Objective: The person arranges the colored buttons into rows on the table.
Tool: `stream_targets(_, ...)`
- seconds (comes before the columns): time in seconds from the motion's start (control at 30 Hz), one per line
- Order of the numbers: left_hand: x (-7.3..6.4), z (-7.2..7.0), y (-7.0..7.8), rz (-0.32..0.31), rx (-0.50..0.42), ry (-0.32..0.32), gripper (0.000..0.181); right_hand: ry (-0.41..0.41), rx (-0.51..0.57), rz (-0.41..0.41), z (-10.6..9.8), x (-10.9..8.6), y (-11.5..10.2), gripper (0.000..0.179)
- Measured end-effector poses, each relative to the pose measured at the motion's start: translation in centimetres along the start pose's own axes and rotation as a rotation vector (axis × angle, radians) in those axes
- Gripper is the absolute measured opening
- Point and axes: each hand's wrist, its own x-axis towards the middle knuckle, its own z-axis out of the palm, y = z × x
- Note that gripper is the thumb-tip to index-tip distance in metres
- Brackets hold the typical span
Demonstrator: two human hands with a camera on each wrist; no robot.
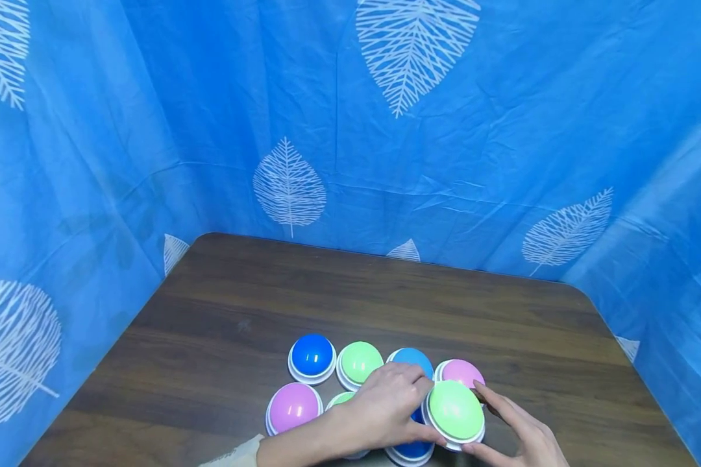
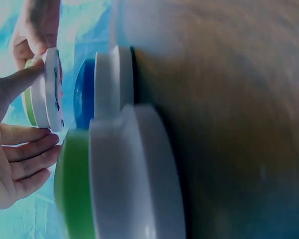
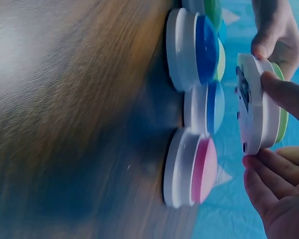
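Note:
A push button with a light green dome and white base (image 1: 457, 410) is held up off the table between both hands. My left hand (image 1: 388, 405) grips its left side, thumb on the near edge. On the other side my right hand (image 1: 522, 431) pinches the rim between thumb and fingers. Both wrist views show the button on edge, its underside (image 3: 244, 99) facing the table. Under the left hand, a dark blue button (image 1: 413, 449) and another green button (image 1: 341, 398) are partly hidden. Behind the held one sits a pink button (image 1: 461, 370).
On the brown wooden table (image 1: 222, 311), further buttons stand in two rows: dark blue (image 1: 313, 355), green (image 1: 361, 362) and light blue (image 1: 415, 358) at the back, pink (image 1: 294, 407) at front left. A blue curtain (image 1: 339, 117) with white leaf prints surrounds the table.

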Motion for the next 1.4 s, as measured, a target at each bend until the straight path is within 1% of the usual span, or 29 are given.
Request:
stream_targets(0.1,0.3,0.4,0.8,0.03,0.037,0.004,0.054,-0.001,-0.025,0.021,-0.4,-0.9,0.3,0.085)
stream_targets(0.17,0.5,0.6,1.3,0.045,0.06,-0.006,0.051,-0.018,-0.016,0.011,-0.5,-1.5,0.6,0.084)
stream_targets(0.2,0.5,0.7,1.5,0.052,0.076,-0.01,0.051,-0.044,0.008,-0.004,-0.6,-1.7,0.9,0.083)
stream_targets(0.3,0.6,1.1,2.0,0.071,0.124,-0.018,0.052,-0.097,0.099,-0.088,-0.7,-2.2,2.3,0.082)
stream_targets(0.4,0.7,1.5,2.3,0.091,0.166,-0.021,0.052,-0.133,0.18,-0.179,-0.8,-2.6,4.0,0.09)
stream_targets(0.5,0.7,1.8,2.6,0.107,0.192,-0.039,0.052,-0.152,0.215,-0.211,-0.5,-3.1,5.3,0.094)
stream_targets(0.6,0.8,2.0,2.8,0.118,0.217,-0.068,0.052,-0.201,0.233,-0.216,-0.2,-3.3,6.3,0.092)
stream_targets(0.73,1.0,2.3,3.1,0.116,0.235,-0.126,0.052,-0.242,0.182,-0.173,0.2,-3.7,6.9,0.086)
stream_targets(0.8,1.2,2.3,3.2,0.116,0.242,-0.157,0.053,-0.225,0.141,-0.14,0.4,-4.0,6.7,0.084)
stream_targets(0.87,1.3,2.5,3.4,0.119,0.256,-0.177,0.053,-0.188,0.098,-0.102,0.4,-4.2,6.1,0.083)
stream_targets(0.97,1.3,2.7,3.5,0.13,0.276,-0.181,0.053,-0.113,0.042,-0.051,0.6,-4.3,4.8,0.083)
stream_targets(1.07,1.3,2.9,3.6,0.148,0.303,-0.167,0.053,-0.06,0.014,-0.047,0.8,-4.5,4.2,0.083)
stream_targets(1.13,1.3,3.1,3.7,0.155,0.321,-0.166,0.052,-0.052,0.009,-0.071,0.9,-4.5,4.3,0.082)
stream_targets(1.2,1.3,3.3,3.7,0.157,0.337,-0.17,0.051,-0.05,0.013,-0.112,1.1,-4.5,4.7,0.082)
stream_targets(1.27,1.3,3.4,3.8,0.154,0.349,-0.177,0.051,-0.053,0.011,-0.126,1.3,-4.4,4.8,0.081)
stream_targets(1.3,1.3,3.5,3.8,0.153,0.352,-0.178,0.05,-0.054,0.013,-0.126,1.4,-4.4,4.7,0.08)
stream_targets(1.4,1.3,3.6,3.8,0.157,0.354,-0.175,0.05,-0.044,0.004,-0.068,1.6,-4.5,4.2,0.078)
